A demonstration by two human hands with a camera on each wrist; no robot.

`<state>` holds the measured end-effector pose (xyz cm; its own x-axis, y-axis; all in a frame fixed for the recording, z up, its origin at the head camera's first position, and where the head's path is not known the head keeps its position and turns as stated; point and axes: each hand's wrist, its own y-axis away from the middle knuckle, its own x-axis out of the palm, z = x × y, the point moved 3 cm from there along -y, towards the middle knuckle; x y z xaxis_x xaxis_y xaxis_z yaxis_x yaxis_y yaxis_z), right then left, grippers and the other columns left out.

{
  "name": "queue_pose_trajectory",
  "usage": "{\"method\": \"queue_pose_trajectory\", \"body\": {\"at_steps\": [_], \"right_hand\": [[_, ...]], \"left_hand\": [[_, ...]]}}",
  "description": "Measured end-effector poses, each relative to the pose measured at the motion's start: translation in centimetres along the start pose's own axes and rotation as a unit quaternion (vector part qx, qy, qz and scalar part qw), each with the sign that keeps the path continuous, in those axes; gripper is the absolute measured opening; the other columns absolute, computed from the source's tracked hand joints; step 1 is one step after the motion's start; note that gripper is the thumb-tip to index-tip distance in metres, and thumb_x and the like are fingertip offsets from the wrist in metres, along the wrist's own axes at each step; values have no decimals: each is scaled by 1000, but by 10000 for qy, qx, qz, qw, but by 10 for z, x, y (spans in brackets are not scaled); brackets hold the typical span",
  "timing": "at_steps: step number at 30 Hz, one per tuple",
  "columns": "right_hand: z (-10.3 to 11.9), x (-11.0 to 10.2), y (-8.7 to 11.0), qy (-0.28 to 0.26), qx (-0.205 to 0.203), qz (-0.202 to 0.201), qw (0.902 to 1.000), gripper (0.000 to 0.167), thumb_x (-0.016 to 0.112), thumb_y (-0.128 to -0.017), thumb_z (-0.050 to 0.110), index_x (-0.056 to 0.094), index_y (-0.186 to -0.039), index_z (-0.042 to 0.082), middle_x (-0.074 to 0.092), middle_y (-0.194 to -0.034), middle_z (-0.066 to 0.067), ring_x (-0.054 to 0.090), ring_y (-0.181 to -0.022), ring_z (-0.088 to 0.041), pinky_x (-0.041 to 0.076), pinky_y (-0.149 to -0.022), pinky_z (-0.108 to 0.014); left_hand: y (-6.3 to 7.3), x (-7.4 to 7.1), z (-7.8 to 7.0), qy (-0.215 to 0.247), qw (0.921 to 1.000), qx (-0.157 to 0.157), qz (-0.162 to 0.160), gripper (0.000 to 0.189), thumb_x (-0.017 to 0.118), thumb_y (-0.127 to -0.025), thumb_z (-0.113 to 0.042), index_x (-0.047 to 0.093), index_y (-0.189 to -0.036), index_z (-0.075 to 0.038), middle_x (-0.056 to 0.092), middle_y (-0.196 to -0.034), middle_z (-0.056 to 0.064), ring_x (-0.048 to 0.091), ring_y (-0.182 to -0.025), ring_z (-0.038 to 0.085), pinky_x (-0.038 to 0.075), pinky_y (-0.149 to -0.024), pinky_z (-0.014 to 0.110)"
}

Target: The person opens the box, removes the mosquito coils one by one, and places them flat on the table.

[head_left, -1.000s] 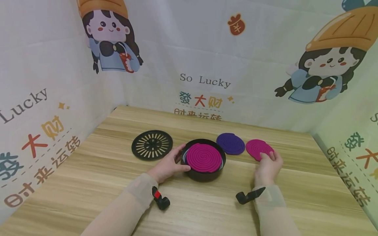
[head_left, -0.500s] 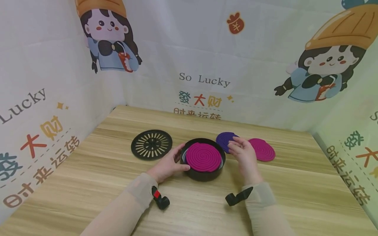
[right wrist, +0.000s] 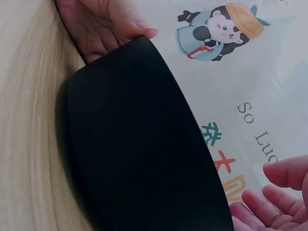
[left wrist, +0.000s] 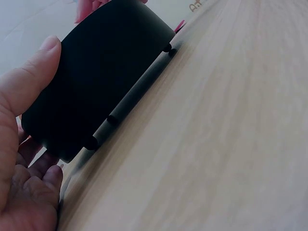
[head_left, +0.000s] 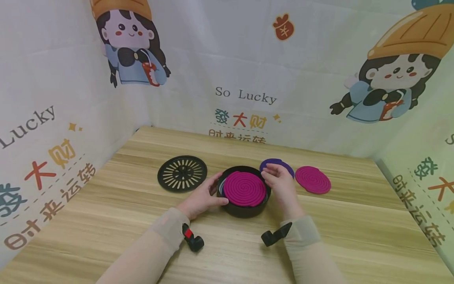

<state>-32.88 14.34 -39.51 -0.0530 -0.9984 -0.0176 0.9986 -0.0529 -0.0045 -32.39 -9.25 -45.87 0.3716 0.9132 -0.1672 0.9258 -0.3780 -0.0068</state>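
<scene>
A round black mosquito coil holder (head_left: pixel 244 212) stands upright on the table, a magenta mosquito coil (head_left: pixel 244 188) lying inside it. Its left side is gripped by my left hand (head_left: pixel 203 200), thumb in front and fingers behind; in the left wrist view the thumb (left wrist: pixel 41 67) presses the dark wall. My right hand (head_left: pixel 282 187) hovers at the right rim with bent, loose fingers and nothing between them. In the right wrist view those fingers (right wrist: pixel 269 211) are beside the holder's rim; whether they touch it I cannot tell. Small feet show under the holder (left wrist: pixel 96 72).
Left of the holder lies a black slotted lid (head_left: pixel 170 173). A purple coil (head_left: pixel 276 162), partly hidden by my right hand, and another magenta coil (head_left: pixel 313 180) lie to the right. Printed cloth (head_left: pixel 198 47) surrounds the wooden table (head_left: pixel 106 221).
My right hand has left the magenta coil on the right and moved left, past the purple coil, to the holder's rim. The left hand and the holder stay in place.
</scene>
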Motion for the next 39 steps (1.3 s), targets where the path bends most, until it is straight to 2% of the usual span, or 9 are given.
{"method": "queue_pose_trajectory", "body": {"at_steps": [9, 15, 21, 28, 39], "right_hand": [[3, 8, 0, 1151, 90, 165, 9932, 47, 61, -93, 6, 46, -136, -4, 50, -134, -22, 47, -125, -34, 40, -104, -45], [4, 12, 1, 1276, 225, 246, 9913, 48, 63, -91, 6, 46, -135, -3, 48, -136, -22, 45, -126, -35, 39, -105, -46], [6, 15, 2, 1357, 128, 205, 9905, 48, 64, -90, 4, 48, -134, -4, 49, -134, -23, 44, -127, -34, 40, -105, -44], [4, 13, 2, 1174, 32, 87, 9930, 45, 62, -90, 1, 49, -133, -6, 49, -135, -24, 46, -126, -34, 41, -105, -43], [4, 12, 4, 1168, -65, -161, 9930, 43, 61, -89, 0, 50, -131, -5, 53, -131, -22, 50, -123, -33, 43, -103, -43]], "left_hand": [[1, 0, -1, -56, 10000, -54, -29, 95, 81, -77, -12, 24, -153, -18, 15, -158, 11, 18, -144, 29, 20, -117, 38], [1, 0, -3, -45, 9999, -112, -24, 97, 80, -77, -9, 22, -154, -15, 14, -159, 13, 17, -144, 30, 20, -117, 39], [11, 2, -22, 18, 9999, -145, 54, 94, 78, -78, -6, 21, -153, -8, 13, -158, 17, 17, -144, 33, 20, -117, 40], [1, 0, -3, 9, 10000, -87, 3, 95, 79, -78, -8, 22, -154, -15, 13, -159, 13, 16, -144, 30, 19, -117, 39], [1, 1, -1, -16, 10000, -68, -13, 95, 80, -78, -11, 23, -154, -17, 13, -159, 12, 17, -144, 29, 19, -117, 38]]}}
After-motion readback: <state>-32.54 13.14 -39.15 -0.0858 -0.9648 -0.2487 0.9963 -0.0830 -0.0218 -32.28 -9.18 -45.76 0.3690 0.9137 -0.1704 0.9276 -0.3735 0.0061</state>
